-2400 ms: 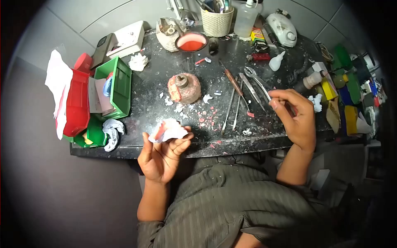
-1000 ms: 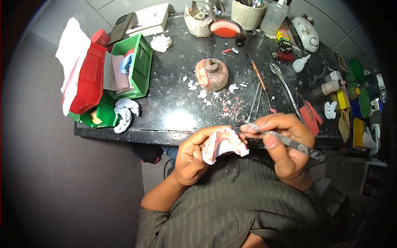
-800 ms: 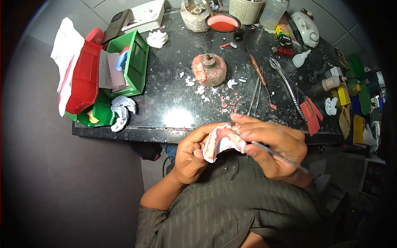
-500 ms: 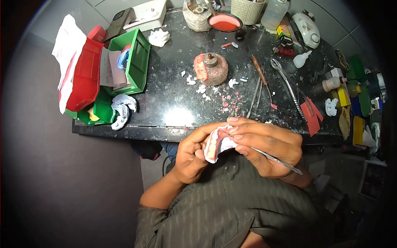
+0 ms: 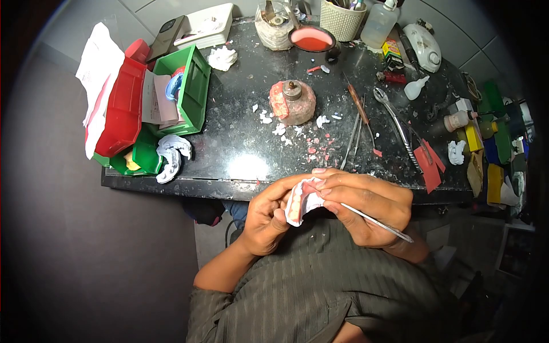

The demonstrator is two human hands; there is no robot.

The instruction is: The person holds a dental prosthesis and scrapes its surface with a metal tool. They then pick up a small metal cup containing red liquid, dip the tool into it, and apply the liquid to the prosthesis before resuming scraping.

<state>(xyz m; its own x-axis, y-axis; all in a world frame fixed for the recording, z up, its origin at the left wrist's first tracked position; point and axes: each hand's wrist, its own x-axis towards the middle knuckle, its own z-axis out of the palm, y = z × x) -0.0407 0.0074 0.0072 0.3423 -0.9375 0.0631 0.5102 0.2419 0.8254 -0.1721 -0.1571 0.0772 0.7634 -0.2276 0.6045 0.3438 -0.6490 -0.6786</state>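
Note:
My left hand is closed around a white plaster dental cast, held just off the bench's front edge. On the cast lies pink wax with a row of artificial teeth. Between the thumb and fingers of my right hand sits a thin metal wax carver, its handle slanting down to the right. The carver's tip is hidden by my fingers, which rest against the pink wax on the cast.
On the black bench stands a spirit burner amid wax and plaster crumbs. Beyond it is a pan of red wax. Metal tools and pink wax sheets lie right; green bins and another cast stand left.
The whole view has shifted slightly. My right hand and the carver's handle have tilted a little, while both hands keep their hold on the cast and carver.

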